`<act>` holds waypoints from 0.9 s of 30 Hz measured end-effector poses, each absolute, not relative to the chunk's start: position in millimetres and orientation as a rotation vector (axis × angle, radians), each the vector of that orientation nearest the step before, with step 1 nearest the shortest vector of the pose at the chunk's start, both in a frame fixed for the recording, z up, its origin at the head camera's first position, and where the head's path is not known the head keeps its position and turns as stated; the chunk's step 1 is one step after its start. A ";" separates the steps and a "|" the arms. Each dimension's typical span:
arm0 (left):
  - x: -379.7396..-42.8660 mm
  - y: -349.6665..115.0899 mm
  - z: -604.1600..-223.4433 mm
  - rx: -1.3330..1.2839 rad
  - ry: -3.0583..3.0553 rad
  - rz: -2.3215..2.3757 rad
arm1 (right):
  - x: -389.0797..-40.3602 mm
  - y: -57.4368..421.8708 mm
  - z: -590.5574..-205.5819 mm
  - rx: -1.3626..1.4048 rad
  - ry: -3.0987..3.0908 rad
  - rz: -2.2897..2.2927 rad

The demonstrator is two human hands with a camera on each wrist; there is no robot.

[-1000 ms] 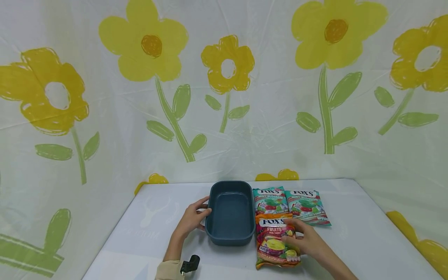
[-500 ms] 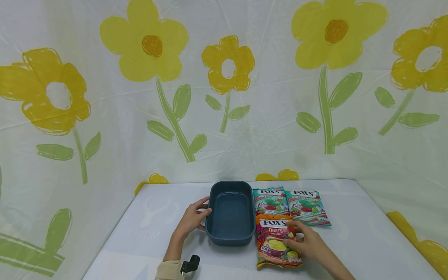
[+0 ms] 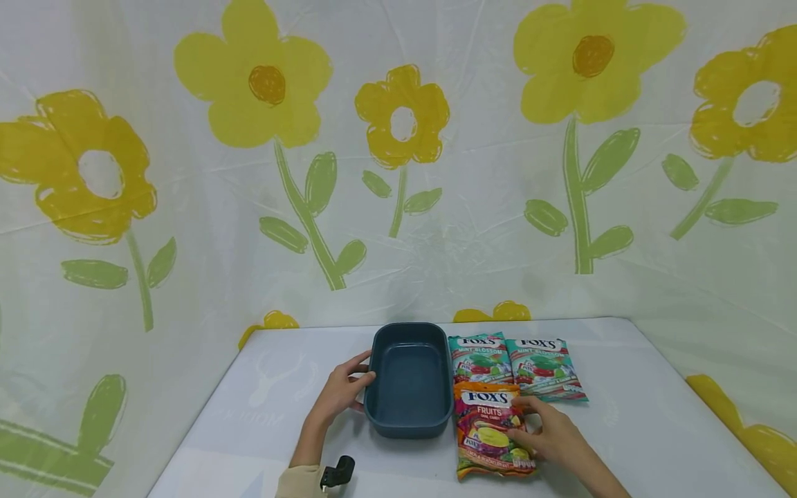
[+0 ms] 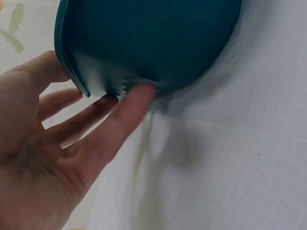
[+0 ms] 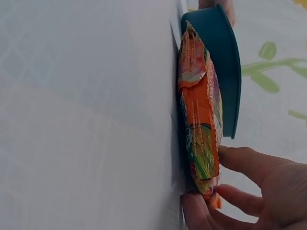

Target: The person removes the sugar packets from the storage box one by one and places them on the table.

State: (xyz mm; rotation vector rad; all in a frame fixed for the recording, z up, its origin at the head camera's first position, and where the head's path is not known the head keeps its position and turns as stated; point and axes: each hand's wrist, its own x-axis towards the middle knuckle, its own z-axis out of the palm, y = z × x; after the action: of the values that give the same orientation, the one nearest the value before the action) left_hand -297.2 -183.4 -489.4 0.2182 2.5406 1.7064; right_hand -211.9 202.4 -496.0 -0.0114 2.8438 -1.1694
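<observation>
A dark blue-green rectangular container (image 3: pixel 407 429) stands on the white table, its inside bare. On its left side, my left hand (image 3: pixel 339 387) rests its fingertips against the rim and outer wall. The left wrist view shows that hand (image 4: pixel 53 143) with fingers spread and fairly straight on the container (image 4: pixel 153 38). To the right lies an orange-red candy bag (image 3: pixel 482 449) marked FOX'S Fruits. My right hand (image 3: pixel 554 432) touches its right edge with thumb and fingers apart. In the right wrist view, the hand (image 5: pixel 273 191) is close against the bag (image 5: pixel 201 115).
Two teal FOX'S Mint Blossom candy bags lie side by side behind the fruit bag: the left teal bag (image 3: pixel 479 360) by the container and the right teal bag (image 3: pixel 546 370) beside it. A flower-printed curtain (image 3: pixel 461 263) hangs behind the table (image 3: pixel 268 415).
My right hand has shifted slightly right across the fruit candy bag, so its fingertips now sit nearer the bag's edge. The bag has slid slightly toward me. My left hand and the container hold still.
</observation>
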 end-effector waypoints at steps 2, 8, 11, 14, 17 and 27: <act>-297.7 -184.0 -489.8 0.216 2.540 1.702 | -211.8 202.8 -496.5 -0.016 2.840 -1.169; -299.9 -185.5 -490.8 0.244 2.554 1.682 | -211.0 204.2 -497.3 0.006 2.792 -1.188; -300.7 -185.2 -490.4 0.258 2.564 1.672 | -210.9 204.4 -497.1 0.017 2.787 -1.197; -301.0 -184.8 -489.9 0.263 2.566 1.672 | -211.0 204.3 -496.5 0.014 2.797 -1.195; -300.7 -184.6 -489.9 0.263 2.573 1.667 | -211.1 204.4 -496.9 0.008 2.808 -1.201; -296.7 -185.9 -487.0 0.261 2.619 1.626 | -213.5 204.4 -498.4 0.005 2.796 -1.193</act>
State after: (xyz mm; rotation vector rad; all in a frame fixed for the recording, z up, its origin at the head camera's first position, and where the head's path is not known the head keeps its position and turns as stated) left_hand -296.7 -185.9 -487.0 0.2606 2.6190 1.6260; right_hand -213.5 204.4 -498.4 0.0053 2.7960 -1.1934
